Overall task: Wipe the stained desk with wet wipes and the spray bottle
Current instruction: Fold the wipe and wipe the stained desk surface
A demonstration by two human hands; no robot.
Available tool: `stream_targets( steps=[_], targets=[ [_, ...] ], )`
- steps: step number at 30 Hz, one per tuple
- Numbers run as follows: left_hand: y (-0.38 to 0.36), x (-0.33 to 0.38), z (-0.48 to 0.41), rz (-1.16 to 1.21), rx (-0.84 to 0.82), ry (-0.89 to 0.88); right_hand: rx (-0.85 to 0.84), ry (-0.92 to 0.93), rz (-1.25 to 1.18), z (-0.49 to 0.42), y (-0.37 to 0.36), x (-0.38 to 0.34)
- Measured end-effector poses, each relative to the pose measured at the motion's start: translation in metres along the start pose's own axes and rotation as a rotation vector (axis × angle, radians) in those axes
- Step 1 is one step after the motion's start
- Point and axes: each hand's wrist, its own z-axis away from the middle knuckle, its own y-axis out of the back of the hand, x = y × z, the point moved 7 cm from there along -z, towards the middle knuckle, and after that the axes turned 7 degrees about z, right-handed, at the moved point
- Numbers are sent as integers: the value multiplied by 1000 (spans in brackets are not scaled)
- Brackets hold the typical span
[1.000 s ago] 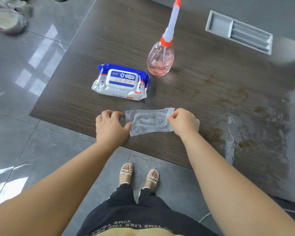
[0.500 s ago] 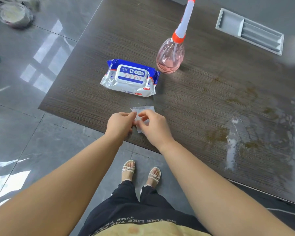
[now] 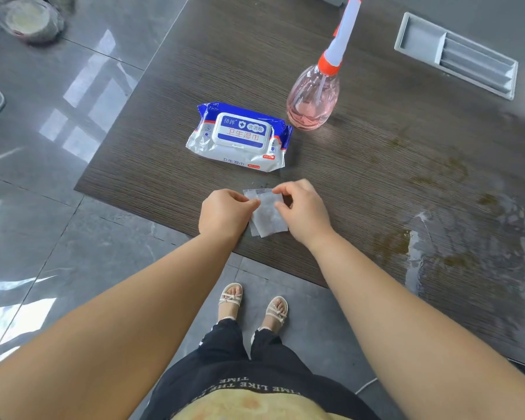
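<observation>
Just in front of the pack (image 3: pixel 240 137), the folded wipe (image 3: pixel 267 218) lies on the counter (image 3: pixel 225 56), left hand (image 3: pixel 225 213) and right hand (image 3: pixel 305 212) pinching its top edge with curled fingers (image 3: pixel 281 189); thin, limp and damp, it likely wipes best pressed flat.

Folded white wipe (image 3: pixel 269 219) on stained desk (image 3: pixel 225 56)

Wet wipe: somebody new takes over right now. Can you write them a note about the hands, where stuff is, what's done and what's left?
Left hand and right hand both pinch the folded wet wipe at the near edge of the desk.
Wipe pack, lid closed, and spray bottle stand just beyond.
Done: wipe out and folded; a wet patch lies on the brown stains to the right.
Left: wipe the stains.
</observation>
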Motion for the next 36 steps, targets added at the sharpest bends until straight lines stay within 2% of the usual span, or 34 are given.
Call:
stream_targets(
  steps=[3, 7, 19, 24, 30, 36],
  targets=[
    [-1, 5, 3, -61, 2, -36, -100, 42, 145, -15, -2, -4],
    [-1, 5, 4, -91, 2, -75, -138, 68, 228, -25, 2, -8],
    [-2, 10, 9, -189, -19, -129, -42, -27, 3, -22, 18, 5],
    [-14, 17, 30, -385, -26, -400, 92, 42, 53, -4, 20, -4],
    [-8, 9, 41, -476, 72, -714, -110, -77, 142, 11, -6, -2],
    [-5, 4, 41, -512, -17, -711, -59, -165, 223, 11, -6, -8]
  ],
)
